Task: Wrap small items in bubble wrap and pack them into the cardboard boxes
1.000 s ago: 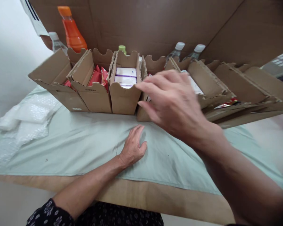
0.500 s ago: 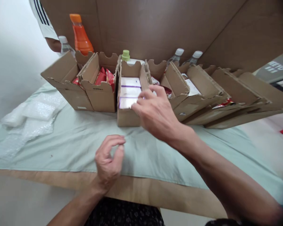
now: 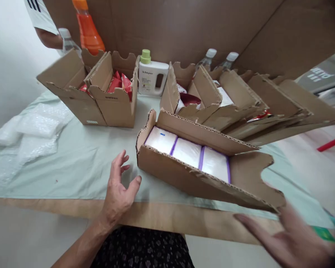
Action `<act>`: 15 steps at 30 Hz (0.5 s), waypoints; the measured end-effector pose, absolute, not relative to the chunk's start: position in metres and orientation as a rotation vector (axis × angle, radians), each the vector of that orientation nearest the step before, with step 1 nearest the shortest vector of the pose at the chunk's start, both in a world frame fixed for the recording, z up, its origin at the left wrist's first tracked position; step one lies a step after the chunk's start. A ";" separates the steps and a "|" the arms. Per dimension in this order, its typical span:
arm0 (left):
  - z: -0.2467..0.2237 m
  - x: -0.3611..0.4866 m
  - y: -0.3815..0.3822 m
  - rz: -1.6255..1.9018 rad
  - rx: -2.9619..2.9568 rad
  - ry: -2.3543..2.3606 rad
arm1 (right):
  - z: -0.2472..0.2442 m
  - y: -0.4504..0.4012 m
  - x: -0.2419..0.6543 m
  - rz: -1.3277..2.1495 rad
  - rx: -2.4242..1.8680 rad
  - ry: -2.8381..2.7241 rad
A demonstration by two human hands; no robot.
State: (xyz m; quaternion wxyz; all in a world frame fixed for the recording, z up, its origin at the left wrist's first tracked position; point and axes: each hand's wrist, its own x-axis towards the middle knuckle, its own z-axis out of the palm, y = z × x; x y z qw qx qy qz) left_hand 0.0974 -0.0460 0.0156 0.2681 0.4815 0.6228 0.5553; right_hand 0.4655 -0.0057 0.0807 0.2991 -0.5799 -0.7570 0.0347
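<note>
A long cardboard box point(image 3: 181, 173) lies slantwise at the front of the cloth-covered table. Inside sit white packs with purple edges point(image 3: 187, 152), lined up in a row, with bare cardboard at the right end. My right hand point(image 3: 298, 238) is blurred at the box's near right corner. Its thumb stretches out to the left, apart from the cardboard, while the other fingers are partly hidden behind the box end. To the left of the box, my left hand point(image 3: 120, 190) hovers above the cloth, open and holding nothing, thumb and fingers apart.
Cardboard boxes with red packets point(image 3: 115, 83) stand back left; more boxes point(image 3: 212, 100) lean at right. Between them stands a white jug with a green cap point(image 3: 153, 76). Bubble wrap point(image 3: 36, 130) lies left. Behind are an orange bottle point(image 3: 89, 33) and another person's arm point(image 3: 48, 38).
The box of white packs has come out of the row and turned sideways toward the right, uncovering the white jug. My right hand has moved right and down; my left hand's fingers have spread.
</note>
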 end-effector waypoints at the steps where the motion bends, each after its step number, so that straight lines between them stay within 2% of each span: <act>1: 0.016 0.100 -0.045 1.462 1.306 1.669 | 0.071 -0.008 0.463 0.192 -1.536 -2.096; 6: 0.021 0.112 -0.040 1.302 1.211 1.661 | 0.047 0.016 0.427 0.461 -1.644 -2.077; 15: 0.020 0.111 -0.028 1.459 1.201 1.701 | 0.035 0.090 0.377 0.762 -1.405 -1.898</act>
